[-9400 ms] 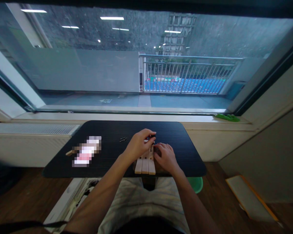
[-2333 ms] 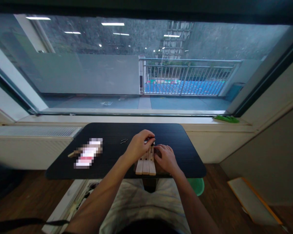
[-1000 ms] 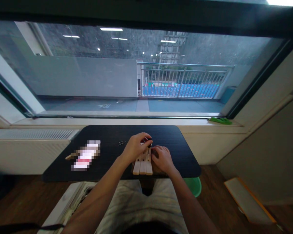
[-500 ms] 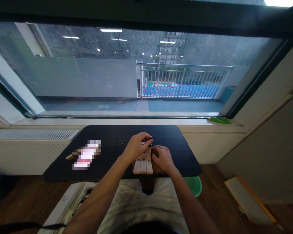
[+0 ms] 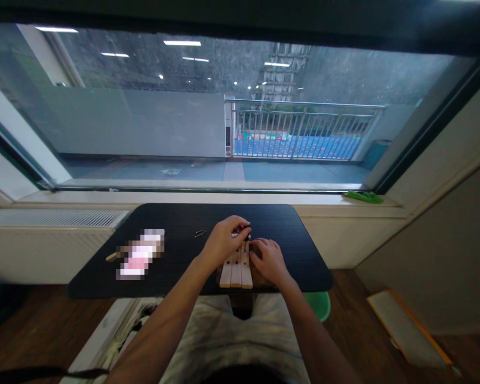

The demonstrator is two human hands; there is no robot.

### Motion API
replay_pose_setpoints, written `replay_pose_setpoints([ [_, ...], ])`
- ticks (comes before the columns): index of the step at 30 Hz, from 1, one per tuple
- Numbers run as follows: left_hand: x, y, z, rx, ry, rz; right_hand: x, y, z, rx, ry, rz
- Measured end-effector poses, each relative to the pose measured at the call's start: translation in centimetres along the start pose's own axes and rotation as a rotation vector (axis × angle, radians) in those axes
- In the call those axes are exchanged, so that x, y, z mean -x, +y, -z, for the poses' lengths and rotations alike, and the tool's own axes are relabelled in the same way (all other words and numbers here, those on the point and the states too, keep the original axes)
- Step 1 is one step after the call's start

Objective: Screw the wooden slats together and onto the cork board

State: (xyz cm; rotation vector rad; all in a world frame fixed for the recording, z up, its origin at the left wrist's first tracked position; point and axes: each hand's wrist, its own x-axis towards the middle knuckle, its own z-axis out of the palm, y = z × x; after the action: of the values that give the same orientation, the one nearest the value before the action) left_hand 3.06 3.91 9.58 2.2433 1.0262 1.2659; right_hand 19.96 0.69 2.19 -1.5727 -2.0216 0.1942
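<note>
Three pale wooden slats [image 5: 236, 276] with dark holes lie side by side near the front edge of the black table [image 5: 176, 266]. My left hand [image 5: 228, 234] reaches over their far end, thumb and fingers pinched on a small dark thing I cannot make out. Below that pinch, what looks like a thin screw stands at the right slat. My right hand [image 5: 269, 260] is curled at the slats' right side, thumb and fingertips close together; what they grip is hidden. Beneath its palm shows a brown wooden piece [image 5: 260, 280].
Several loose screws [image 5: 200, 233] lie left of my left hand. A blurred-out pink and white thing [image 5: 140, 256] and a wooden stick [image 5: 111, 257] are farther left. A green basin [image 5: 319, 305] sits below the table's right front; a green cloth [image 5: 363, 197] rests on the windowsill.
The view has shifted slightly. Both hands keep nearly the same pose at the slats, the left one still pinching over their far end.
</note>
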Motion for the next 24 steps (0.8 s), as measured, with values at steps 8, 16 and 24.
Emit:
replay_pose_setpoints([
  [8, -0.12, -0.07, 0.03, -0.002, -0.005, 0.006, 0.0, 0.0, -0.07, 0.049, -0.045, 0.009],
  [16, -0.13, 0.21, 0.13, 0.012, -0.001, 0.004, -0.18, 0.07, 0.0, 0.048, -0.087, -0.005],
  [24, -0.11, 0.33, 0.23, 0.005, -0.011, 0.007, -0.79, 0.17, 0.34, 0.024, -0.174, -0.044],
])
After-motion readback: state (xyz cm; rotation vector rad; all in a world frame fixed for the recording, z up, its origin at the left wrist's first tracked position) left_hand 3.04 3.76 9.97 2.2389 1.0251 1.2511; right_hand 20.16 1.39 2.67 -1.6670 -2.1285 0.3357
